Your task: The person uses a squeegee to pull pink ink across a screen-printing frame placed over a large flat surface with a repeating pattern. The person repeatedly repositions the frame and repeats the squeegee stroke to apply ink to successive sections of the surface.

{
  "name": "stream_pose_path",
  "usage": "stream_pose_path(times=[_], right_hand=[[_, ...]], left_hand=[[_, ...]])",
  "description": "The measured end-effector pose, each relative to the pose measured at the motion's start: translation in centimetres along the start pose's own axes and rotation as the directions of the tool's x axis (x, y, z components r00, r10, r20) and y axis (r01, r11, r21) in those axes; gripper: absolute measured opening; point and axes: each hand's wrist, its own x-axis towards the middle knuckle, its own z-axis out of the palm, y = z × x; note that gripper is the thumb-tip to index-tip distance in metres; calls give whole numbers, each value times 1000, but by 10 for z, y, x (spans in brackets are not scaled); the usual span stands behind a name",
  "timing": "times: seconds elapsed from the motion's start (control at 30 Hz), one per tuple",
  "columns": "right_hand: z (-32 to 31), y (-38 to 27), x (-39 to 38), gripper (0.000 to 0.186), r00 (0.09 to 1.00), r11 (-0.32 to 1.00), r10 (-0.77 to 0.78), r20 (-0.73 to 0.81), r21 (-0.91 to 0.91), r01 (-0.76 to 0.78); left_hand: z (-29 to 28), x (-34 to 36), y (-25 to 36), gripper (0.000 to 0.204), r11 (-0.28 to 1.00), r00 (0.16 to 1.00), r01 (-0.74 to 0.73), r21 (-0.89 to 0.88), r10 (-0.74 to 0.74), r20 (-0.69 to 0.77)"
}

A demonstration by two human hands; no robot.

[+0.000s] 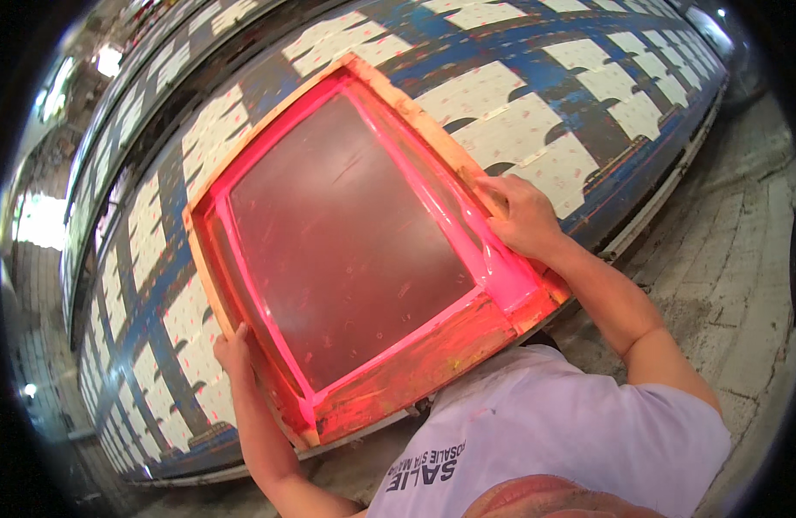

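As each grip (520,216) (232,352) clasps, the screen (355,237) lies between.

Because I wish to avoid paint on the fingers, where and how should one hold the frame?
Probably the side rails, left hand and right hand each from its outer side: these edges are long and pale, while glossy pink paint lines the inside.

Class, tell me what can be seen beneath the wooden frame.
Around the wooden frame, the blue-stained table and pale sheets show; directly beneath, its dark panel hides whatever is there.
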Motion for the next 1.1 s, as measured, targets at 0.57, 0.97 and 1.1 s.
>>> stream_pose_path(times=[0.57,0.97,1.1], right_hand=[[-123,242,47,57,959,960,280,-42,11,-280],[-201,393,58,63,944,942,328,-34,85,-325],[-211,411,62,62,934,933,357,-20,52,-356]], left_hand=[[162,-133,235,35,984,996,-57,-171,45,-71],[263,-231,349,33,969,998,-24,-244,8,-65],[276,-238,358,34,967,999,-28,-252,16,-48]])
